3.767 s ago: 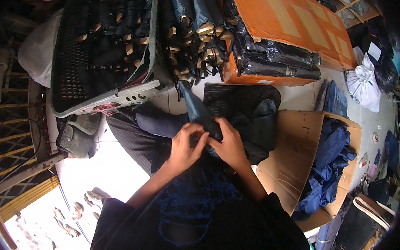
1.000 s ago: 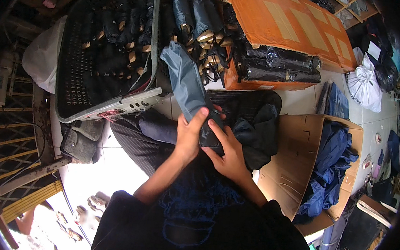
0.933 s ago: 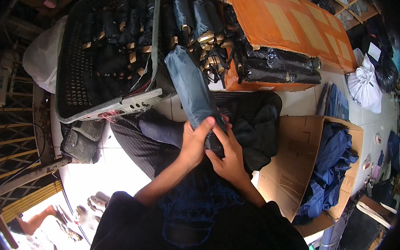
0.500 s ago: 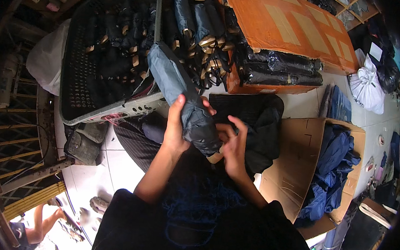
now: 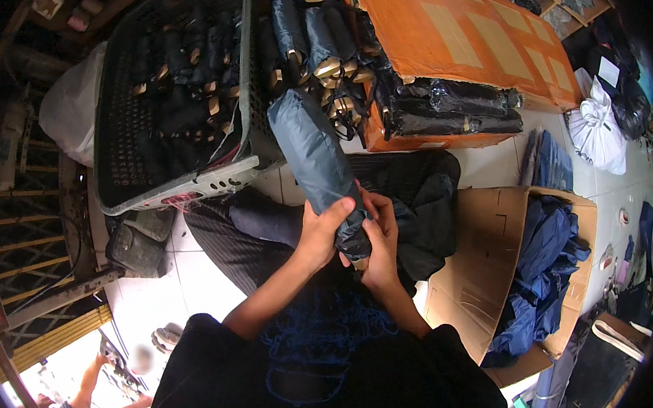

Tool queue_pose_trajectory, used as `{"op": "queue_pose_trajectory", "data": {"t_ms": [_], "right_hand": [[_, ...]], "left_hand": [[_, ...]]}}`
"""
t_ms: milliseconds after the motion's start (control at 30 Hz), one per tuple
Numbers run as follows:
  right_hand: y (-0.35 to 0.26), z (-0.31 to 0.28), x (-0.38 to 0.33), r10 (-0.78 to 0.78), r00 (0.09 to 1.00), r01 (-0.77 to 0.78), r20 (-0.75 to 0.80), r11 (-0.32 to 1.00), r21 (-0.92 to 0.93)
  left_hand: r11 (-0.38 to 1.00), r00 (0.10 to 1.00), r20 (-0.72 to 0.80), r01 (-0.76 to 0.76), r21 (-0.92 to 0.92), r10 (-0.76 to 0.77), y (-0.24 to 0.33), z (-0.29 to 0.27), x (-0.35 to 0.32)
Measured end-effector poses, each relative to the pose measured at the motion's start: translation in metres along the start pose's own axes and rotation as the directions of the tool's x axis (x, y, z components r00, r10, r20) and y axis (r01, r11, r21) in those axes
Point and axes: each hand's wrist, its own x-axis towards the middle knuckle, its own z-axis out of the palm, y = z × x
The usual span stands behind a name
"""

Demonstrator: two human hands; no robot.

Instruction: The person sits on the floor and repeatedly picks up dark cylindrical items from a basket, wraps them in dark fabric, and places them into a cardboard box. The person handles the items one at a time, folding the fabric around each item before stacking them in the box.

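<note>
A folded compact umbrella (image 5: pixel 311 149) in grey-blue cloth lies slantwise in front of me, its far end pointing up and left toward the crate. Around its lower part my left hand (image 5: pixel 323 230) is wrapped, thumb on top. My right hand (image 5: pixel 382 239) is closed on the same umbrella from the other side, near the handle end. Only a bit of the tan handle (image 5: pixel 360 264) shows between my hands. Black cloth (image 5: pixel 425 219) lies over my lap, just right of the right hand.
A dark plastic crate (image 5: pixel 249 169) full of black folded umbrellas stands at the left. More umbrellas (image 5: pixel 324 39) are stacked beside it. An orange carton (image 5: pixel 455 34) with wrapped black packs is beyond. At the right stands an open cardboard box (image 5: pixel 480 254) holding blue cloth (image 5: pixel 540 267).
The umbrella has shifted right and toward me. My left hand has slid nearer its handle end, and the right hand's raised fingers have closed around it.
</note>
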Motion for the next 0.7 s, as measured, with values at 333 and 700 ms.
{"op": "queue_pose_trajectory", "data": {"t_ms": [333, 700], "right_hand": [[-0.008, 0.002, 0.002, 0.119, 0.981, -0.117, 0.154, 0.993, -0.023], [0.001, 0.01, -0.002, 0.037, 0.983, -0.049, -0.18, 0.997, -0.061]], "left_hand": [[0.999, 1.0, -0.001, -0.017, -0.034, 0.017, 0.016, 0.004, 0.007], [0.996, 0.999, 0.001, 0.037, 0.08, -0.037, 0.001, 0.013, -0.002]]}}
